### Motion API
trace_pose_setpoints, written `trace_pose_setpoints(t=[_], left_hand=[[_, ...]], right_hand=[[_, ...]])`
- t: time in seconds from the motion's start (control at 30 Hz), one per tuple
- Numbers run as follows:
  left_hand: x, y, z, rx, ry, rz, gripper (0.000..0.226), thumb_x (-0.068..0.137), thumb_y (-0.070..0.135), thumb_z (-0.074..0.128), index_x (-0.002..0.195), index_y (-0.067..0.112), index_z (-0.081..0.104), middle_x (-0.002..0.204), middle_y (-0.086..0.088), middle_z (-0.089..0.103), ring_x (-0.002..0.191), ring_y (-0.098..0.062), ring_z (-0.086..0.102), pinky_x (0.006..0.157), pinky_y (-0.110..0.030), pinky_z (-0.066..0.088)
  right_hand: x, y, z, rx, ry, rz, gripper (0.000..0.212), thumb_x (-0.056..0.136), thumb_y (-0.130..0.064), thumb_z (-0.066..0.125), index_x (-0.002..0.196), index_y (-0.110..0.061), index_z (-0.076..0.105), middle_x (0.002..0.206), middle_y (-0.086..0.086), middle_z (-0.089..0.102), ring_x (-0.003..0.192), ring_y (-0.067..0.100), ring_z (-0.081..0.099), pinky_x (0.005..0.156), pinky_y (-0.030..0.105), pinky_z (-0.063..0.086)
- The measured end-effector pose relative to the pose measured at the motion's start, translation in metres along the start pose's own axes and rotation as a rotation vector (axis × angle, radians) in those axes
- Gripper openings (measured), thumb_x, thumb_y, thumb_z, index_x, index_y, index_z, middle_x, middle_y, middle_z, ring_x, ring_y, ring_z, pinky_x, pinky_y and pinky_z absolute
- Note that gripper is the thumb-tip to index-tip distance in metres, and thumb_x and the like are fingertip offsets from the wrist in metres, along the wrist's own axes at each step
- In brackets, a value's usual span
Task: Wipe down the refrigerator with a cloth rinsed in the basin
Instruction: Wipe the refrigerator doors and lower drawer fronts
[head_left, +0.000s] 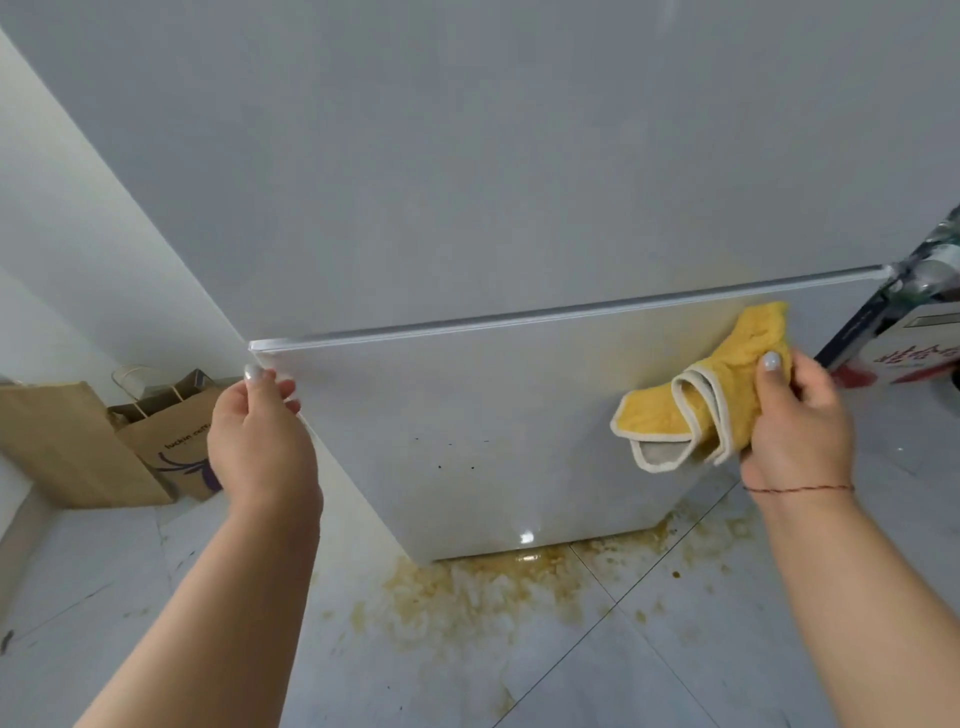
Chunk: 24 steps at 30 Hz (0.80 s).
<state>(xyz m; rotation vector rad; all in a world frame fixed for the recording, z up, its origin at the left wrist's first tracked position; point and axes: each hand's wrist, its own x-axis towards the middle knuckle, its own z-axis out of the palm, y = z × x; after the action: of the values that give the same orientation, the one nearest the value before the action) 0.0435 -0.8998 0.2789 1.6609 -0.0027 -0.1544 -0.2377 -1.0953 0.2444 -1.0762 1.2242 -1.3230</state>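
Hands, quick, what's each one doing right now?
Left hand: fingers curled on the left edge of the white refrigerator's lower door, gripping it.
Right hand: gripping the folded yellow cloth with pale trim.

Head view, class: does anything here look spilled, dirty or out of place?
Yes. A yellowish-brown spill spreads over the floor tiles at the refrigerator's base, and dark specks dot the lower door, which the left hand grips.
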Motion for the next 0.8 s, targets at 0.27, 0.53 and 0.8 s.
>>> trace_pose_setpoints(t=[0.27, 0.53, 0.8], left_hand=[[0.001, -0.048, -0.003, -0.110, -0.043, 0.166, 0.024, 0.097, 0.029, 0.040, 0.099, 0.031, 0.063, 0.094, 0.006, 0.068, 0.077, -0.008, 0.055, 0.075, -0.025, 0.043], [-0.003, -0.160, -0.002, -0.139, -0.164, 0.142, 0.020, 0.097, 0.010, 0.041, 0.091, 0.017, 0.059, 0.070, -0.003, 0.058, 0.056, -0.014, 0.047, 0.056, -0.028, 0.036], [0.020, -0.251, -0.002, -0.066, -0.287, -0.032, 0.019, 0.098, 0.006, 0.043, 0.092, 0.007, 0.061, 0.068, -0.011, 0.058, 0.053, -0.020, 0.045, 0.051, -0.031, 0.033]], right_hand=[[-0.027, 0.048, 0.037, 0.347, -0.052, -0.080, 0.019, 0.100, -0.026, 0.046, 0.107, -0.020, 0.063, 0.084, -0.013, 0.070, 0.080, 0.006, 0.066, 0.071, 0.025, 0.056], [-0.050, 0.109, 0.061, 0.634, -0.067, -0.153, 0.020, 0.101, -0.027, 0.043, 0.103, -0.024, 0.063, 0.085, -0.010, 0.067, 0.077, 0.009, 0.064, 0.079, 0.031, 0.054], [-0.066, 0.150, 0.082, 0.780, -0.047, -0.351, 0.018, 0.098, -0.027, 0.047, 0.106, -0.023, 0.063, 0.089, -0.002, 0.064, 0.083, 0.020, 0.059, 0.080, 0.039, 0.050]])
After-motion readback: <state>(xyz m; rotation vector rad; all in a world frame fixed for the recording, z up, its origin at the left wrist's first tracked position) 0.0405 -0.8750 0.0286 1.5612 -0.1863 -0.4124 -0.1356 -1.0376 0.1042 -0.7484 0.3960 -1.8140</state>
